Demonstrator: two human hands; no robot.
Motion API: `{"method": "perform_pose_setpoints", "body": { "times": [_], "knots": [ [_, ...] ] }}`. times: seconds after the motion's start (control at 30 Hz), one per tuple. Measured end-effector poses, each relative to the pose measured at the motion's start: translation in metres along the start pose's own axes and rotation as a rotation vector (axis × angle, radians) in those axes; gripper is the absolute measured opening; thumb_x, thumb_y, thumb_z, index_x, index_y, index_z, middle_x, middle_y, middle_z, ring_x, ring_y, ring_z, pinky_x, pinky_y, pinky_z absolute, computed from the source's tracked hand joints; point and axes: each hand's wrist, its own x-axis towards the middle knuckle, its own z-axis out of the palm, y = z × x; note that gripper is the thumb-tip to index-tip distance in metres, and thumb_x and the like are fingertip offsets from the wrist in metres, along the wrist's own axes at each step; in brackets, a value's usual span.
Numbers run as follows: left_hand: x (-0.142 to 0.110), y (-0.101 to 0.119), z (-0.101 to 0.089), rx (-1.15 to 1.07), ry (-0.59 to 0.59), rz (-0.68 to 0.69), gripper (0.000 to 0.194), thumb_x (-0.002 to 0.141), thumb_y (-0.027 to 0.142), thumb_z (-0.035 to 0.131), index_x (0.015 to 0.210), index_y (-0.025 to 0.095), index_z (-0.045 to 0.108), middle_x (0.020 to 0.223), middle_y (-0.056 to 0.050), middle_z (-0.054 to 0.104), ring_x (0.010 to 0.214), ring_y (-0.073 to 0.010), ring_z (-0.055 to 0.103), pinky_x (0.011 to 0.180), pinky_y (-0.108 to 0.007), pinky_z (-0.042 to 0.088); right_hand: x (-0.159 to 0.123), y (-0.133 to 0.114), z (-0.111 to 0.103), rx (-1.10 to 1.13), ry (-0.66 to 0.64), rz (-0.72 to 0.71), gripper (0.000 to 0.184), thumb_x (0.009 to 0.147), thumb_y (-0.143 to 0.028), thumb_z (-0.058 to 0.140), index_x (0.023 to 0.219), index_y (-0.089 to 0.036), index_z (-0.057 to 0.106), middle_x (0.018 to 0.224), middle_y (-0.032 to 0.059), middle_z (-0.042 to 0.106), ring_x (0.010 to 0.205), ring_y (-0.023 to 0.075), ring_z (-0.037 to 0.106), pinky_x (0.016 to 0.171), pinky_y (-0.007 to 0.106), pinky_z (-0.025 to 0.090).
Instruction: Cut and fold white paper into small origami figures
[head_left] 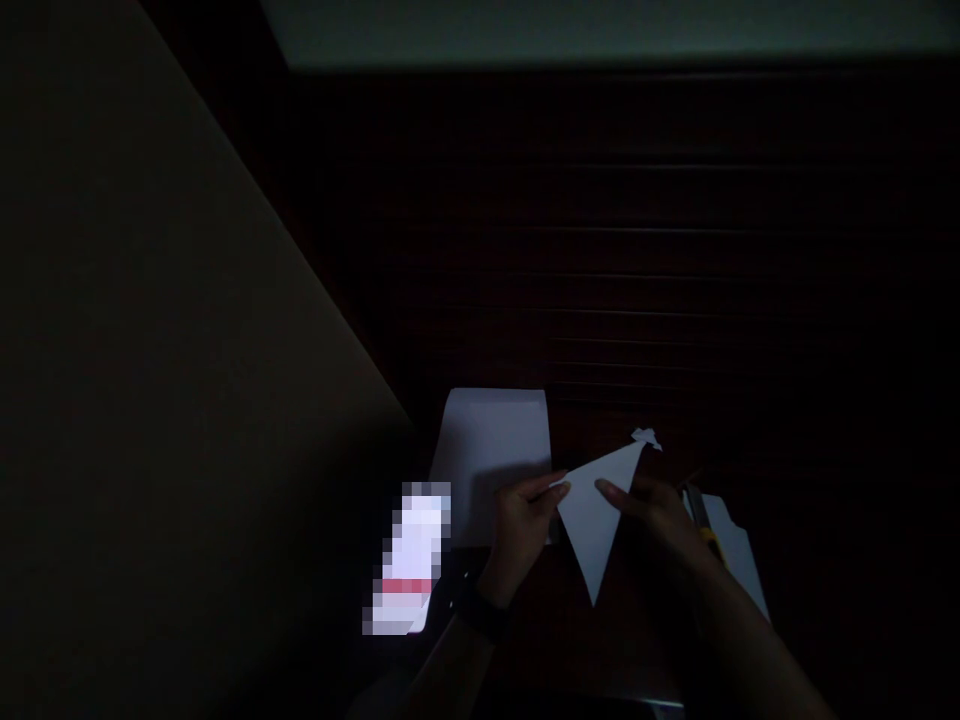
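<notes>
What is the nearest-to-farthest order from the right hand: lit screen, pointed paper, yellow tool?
1. Pointed paper: touching the right hand.
2. Yellow tool: just right of that hand.
3. Lit screen: far left.

- Bright screen (414, 545), near the desk's (570, 640) near left corner: pixelated, unreadable.
- Large white sheet (491, 440): partly hidden by the left hand (521, 515).
- Right hand (656, 508): fingers mostly hidden behind the paper triangle (596, 520).
- Dark and yellow tool (709, 535), toward the desk's right edge: partly covered by the right forearm, type unclear.
- White scraps (646, 437): too small to count.
- Both forearms: cut off by the bottom edge.
- Desk's right edge: lost in darkness.
</notes>
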Motion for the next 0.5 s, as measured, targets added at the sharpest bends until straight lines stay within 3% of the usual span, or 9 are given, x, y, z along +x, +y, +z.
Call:
{"method": "perform_pose_setpoints", "body": {
  "times": [0.23,0.5],
  "knots": [
    [-0.001,-0.004,0.003,0.076,0.075,0.075,0.029,0.074,0.036,0.064,0.094,0.016,0.071,0.088,-0.008,0.072,0.078,-0.0220,0.066,0.066,-0.028,0.053,0.002,0.018,0.003,0.030,0.124,-0.015,0.025,0.063,-0.039,0.075,0.061,-0.015,0.066,0.065,0.0059,0.070,0.059,0.0206,0.064,0.057,0.030,0.048],
    [-0.001,-0.005,0.002,0.097,0.124,0.083,0.032,0.075,0.037,0.063,0.097,0.015,0.070,0.088,-0.009,0.071,0.077,-0.0224,0.066,0.063,-0.029,0.053,0.001,0.027,0.005,-0.053,0.175,-0.101,0.029,0.065,-0.043,0.072,0.060,-0.015,0.066,0.064,0.0045,0.069,0.057,0.0190,0.061,0.056,0.028,0.045]
  ]
}}
